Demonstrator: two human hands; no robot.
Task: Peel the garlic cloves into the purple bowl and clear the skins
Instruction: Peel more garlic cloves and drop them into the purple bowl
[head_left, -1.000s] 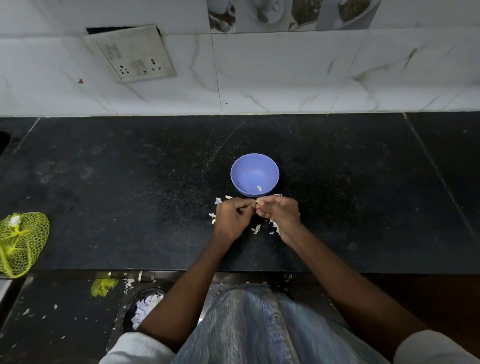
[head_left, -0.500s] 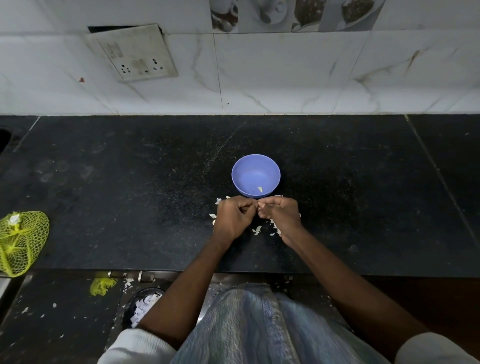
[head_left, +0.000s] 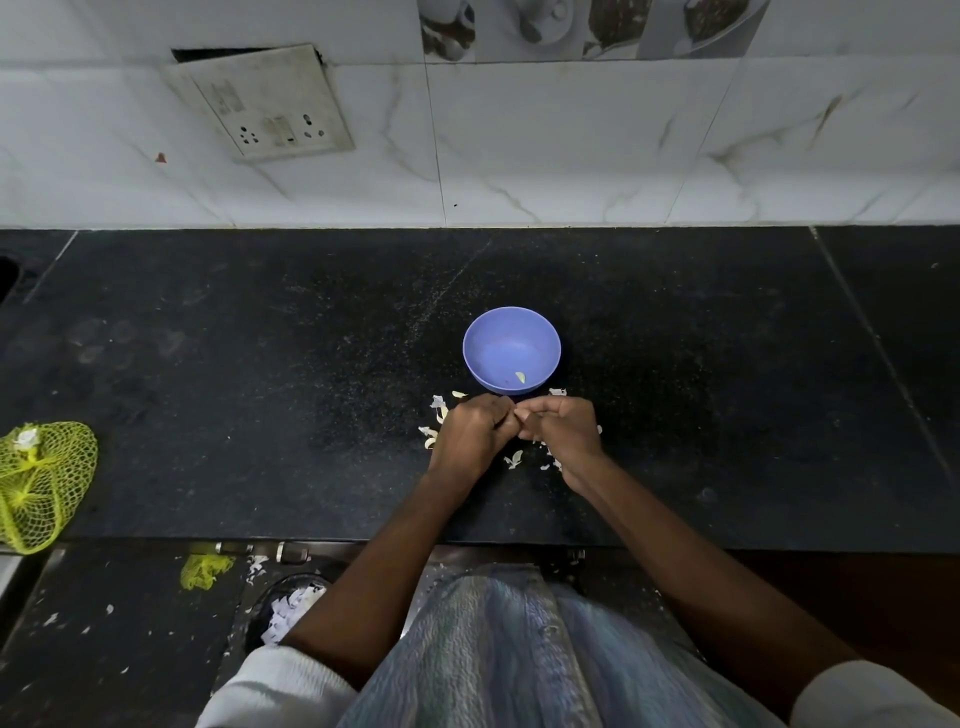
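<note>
The purple bowl stands on the black counter with one peeled clove inside near its front wall. Just in front of the bowl my left hand and my right hand meet fingertip to fingertip, fingers curled. Between them they pinch a small garlic clove, mostly hidden by the fingers. White garlic skins lie scattered on the counter around and under both hands, and more skins and cloves sit to the left of my left hand.
A yellow net bag lies at the counter's left edge. Below the front edge, the floor holds a scrap of yellow net, loose skins and a dark bin with white skins. A tiled wall with a socket plate backs the counter.
Both hands stay together in front of the bowl; only small finger movements on the clove are visible. The bowl and skins have not moved.
</note>
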